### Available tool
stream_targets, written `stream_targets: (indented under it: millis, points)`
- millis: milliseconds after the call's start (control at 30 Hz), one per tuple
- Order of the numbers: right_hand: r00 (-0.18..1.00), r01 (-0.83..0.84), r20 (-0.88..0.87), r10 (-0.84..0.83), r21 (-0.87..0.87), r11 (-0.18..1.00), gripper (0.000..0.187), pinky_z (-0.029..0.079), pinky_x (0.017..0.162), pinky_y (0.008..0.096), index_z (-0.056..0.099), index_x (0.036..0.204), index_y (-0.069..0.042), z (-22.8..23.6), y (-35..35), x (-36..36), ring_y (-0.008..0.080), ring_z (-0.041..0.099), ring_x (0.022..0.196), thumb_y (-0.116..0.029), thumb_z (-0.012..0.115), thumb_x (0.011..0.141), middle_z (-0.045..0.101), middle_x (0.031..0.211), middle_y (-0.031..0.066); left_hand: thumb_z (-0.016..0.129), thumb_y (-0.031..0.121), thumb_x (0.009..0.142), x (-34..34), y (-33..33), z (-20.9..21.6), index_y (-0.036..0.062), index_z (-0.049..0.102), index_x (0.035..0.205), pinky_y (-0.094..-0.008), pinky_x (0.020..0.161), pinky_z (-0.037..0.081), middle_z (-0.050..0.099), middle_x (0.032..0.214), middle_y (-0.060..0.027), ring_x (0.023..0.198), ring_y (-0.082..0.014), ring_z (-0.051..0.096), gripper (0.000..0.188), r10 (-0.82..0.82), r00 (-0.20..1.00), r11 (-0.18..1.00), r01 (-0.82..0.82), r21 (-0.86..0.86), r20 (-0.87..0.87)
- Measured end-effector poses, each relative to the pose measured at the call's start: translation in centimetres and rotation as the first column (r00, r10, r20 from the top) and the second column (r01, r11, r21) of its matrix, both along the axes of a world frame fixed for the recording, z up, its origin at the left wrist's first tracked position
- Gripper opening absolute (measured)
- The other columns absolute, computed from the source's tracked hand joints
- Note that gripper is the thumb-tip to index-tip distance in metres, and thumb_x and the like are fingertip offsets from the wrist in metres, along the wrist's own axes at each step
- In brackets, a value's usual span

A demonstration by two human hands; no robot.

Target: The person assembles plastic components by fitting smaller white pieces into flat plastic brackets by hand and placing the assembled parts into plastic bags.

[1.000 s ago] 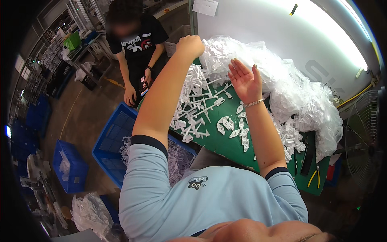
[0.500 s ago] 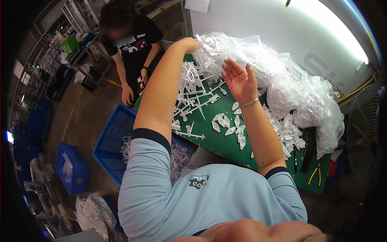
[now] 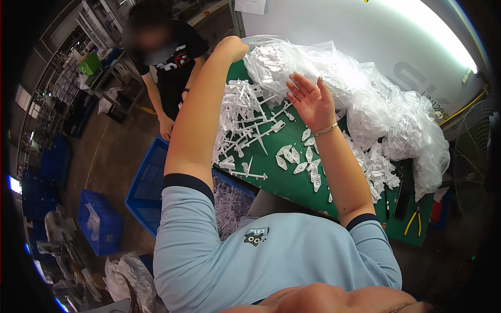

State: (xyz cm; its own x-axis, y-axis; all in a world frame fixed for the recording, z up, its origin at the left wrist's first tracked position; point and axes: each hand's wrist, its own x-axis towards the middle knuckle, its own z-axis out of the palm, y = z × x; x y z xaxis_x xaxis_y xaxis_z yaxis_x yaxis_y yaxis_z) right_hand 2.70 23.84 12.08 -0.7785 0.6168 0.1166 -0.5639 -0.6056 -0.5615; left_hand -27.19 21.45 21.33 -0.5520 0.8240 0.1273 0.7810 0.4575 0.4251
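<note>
My left arm reaches to the far side of the table, where my left hand (image 3: 235, 48) is closed on the edge of a clear plastic bag (image 3: 334, 73). Its fingertips are turned away from view. White plastic parts (image 3: 269, 60) show inside the bag's near left end. My right hand (image 3: 313, 104) is open in front of the bag, palm up, fingers stretched, with nothing in it. Left of it lies a heap of white plastic sprues (image 3: 237, 109) with parts attached. Flat, oval white pieces (image 3: 287, 154) are scattered below my right hand, on the green tabletop (image 3: 261, 151).
Small white parts (image 3: 373, 167) are piled right of my right forearm, near yellow-handled pliers (image 3: 414, 223). A blue crate (image 3: 146, 182) with white scraps stands at the table's near left edge. A co-worker (image 3: 172, 62) sits beyond it. A fan (image 3: 472, 151) is at right.
My left hand has shifted left and farther away, pulling the bag's edge out with it. My right hand stays open, almost in place. The co-worker's hand has moved slightly.
</note>
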Motion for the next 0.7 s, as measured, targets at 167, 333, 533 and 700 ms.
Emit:
stream_targets:
  millis: [167,333,533,700]
  points:
    - [0.99,0.029,-0.137,-0.019,0.073,0.997,0.059,0.037,0.101,0.0409,0.052,0.135,-0.002,1.9,0.8,0.1,0.027,0.048,0.125,-0.047,0.049,0.097,0.052,0.14,0.0088,0.063,0.029,0.081,-1.5,-0.5,-0.3,-0.0038,0.062,0.123,-0.036,0.096,0.047,0.065,0.117,-0.0263,0.112,-0.0318,0.063,0.053,0.026,1.0,0.965,-0.021,0.262,-0.016]
    - [0.987,0.007,0.152,-0.053,0.286,0.958,0.06,0.038,0.1,0.0395,0.05,0.137,-0.002,3.8,1.9,-0.9,0.0264,0.048,0.125,-0.047,0.046,0.098,0.05,0.142,0.01,0.063,0.035,0.084,0.8,-2.0,1.1,-0.006,0.052,0.132,-0.0373,0.102,0.044,0.058,0.128,-0.0274,0.121,-0.0335,0.057,0.064,-0.004,0.986,0.946,-0.051,0.32,0.168]
    - [0.992,0.121,-0.013,-0.129,0.441,0.889,0.065,0.033,0.108,0.0406,0.046,0.142,-0.003,8.1,2.2,-0.5,0.0269,0.041,0.134,-0.051,0.043,0.098,0.047,0.145,0.011,0.064,0.035,0.087,3.8,-5.0,1.2,-0.0082,0.043,0.138,-0.0363,0.113,0.031,0.042,0.145,-0.028,0.137,-0.0348,0.041,0.07,0.059,0.956,0.866,0.094,0.492,-0.287]
    - [0.993,-0.01,0.106,-0.058,0.549,0.836,0.063,0.036,0.108,0.0411,0.044,0.142,-0.002,4.6,1.1,3.0,0.027,0.045,0.132,-0.048,0.041,0.098,0.046,0.146,0.0144,0.064,0.025,0.089,13.8,-12.9,-1.4,-0.0054,0.047,0.136,-0.0421,0.112,0.03,0.043,0.147,-0.0219,0.136,-0.0341,0.04,0.059,-0.193,0.911,0.753,0.376,0.539,-0.365]
